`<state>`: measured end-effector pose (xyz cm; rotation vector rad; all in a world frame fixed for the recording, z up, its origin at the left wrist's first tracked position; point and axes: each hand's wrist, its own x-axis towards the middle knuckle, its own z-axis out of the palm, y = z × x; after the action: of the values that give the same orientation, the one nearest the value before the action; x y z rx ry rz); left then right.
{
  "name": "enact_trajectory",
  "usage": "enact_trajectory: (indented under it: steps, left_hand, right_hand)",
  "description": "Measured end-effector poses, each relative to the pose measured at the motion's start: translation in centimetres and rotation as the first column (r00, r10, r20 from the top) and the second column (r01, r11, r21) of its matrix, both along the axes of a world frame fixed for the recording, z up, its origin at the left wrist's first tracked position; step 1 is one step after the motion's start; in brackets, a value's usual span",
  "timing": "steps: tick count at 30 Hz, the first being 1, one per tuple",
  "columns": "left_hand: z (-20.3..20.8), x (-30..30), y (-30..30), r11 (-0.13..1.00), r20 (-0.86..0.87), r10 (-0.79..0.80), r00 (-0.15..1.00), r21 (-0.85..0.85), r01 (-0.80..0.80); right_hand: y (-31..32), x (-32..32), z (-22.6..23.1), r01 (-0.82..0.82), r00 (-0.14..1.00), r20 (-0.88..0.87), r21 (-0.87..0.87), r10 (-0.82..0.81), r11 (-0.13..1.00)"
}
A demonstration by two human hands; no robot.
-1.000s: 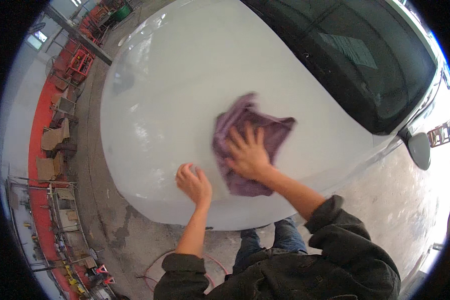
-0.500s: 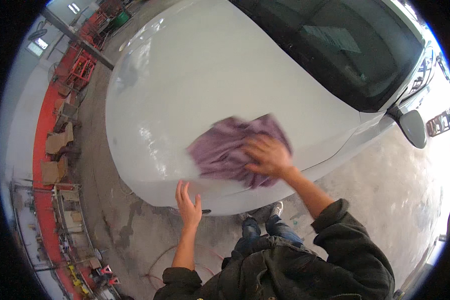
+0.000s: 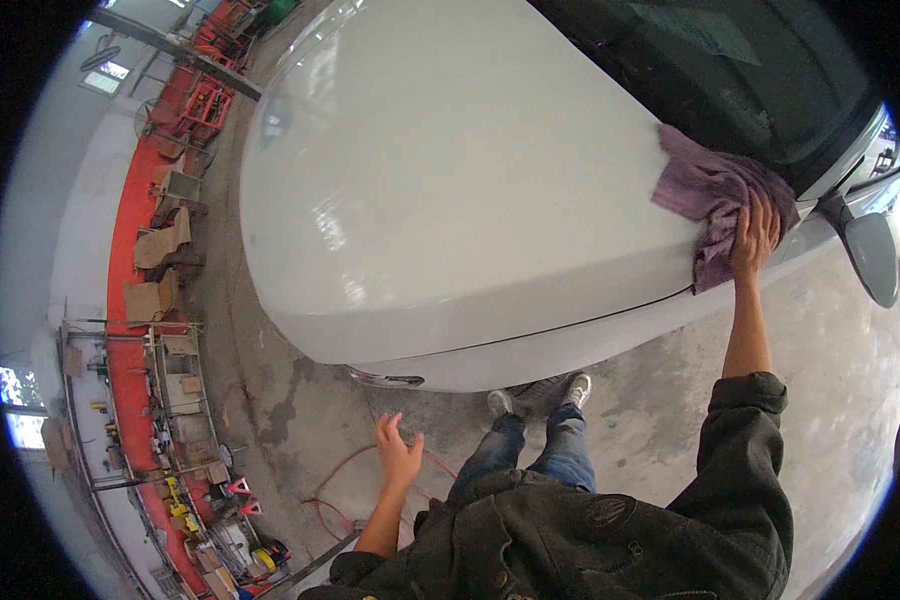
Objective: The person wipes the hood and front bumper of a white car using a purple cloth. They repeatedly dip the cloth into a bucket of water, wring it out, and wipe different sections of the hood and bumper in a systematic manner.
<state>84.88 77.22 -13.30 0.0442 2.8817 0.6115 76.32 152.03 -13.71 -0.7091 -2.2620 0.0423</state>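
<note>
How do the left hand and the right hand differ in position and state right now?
The right hand rests on the purple cloth near the windshield-side corner of the white hood; the left hand is empty, held in the air.
The right hand reaches far out from the body; the left hand is closer in.
Both are bare, with dark sleeves rolled up.

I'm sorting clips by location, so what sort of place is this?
Probably a vehicle workshop or garage: a white car stands on a stained concrete floor, with a cluttered metal rack off to the left.
</note>
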Motion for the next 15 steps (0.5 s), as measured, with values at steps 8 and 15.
enact_trajectory:
  steps: [8,15]
  left_hand:
    - [-1.2,1.8,-4.9,0.99,0.033,-0.028,0.999,0.136,0.024]
    - [-5.7,2.4,-17.7,0.975,0.026,0.004,1.0,0.222,-0.01]
  right_hand:
    - [-6.3,-2.6,-4.5,0.299,0.872,-0.146,-0.597,-0.467,0.744]
    - [-22.9,-4.2,-8.4,0.491,0.871,0.141,-0.196,-0.471,0.849]
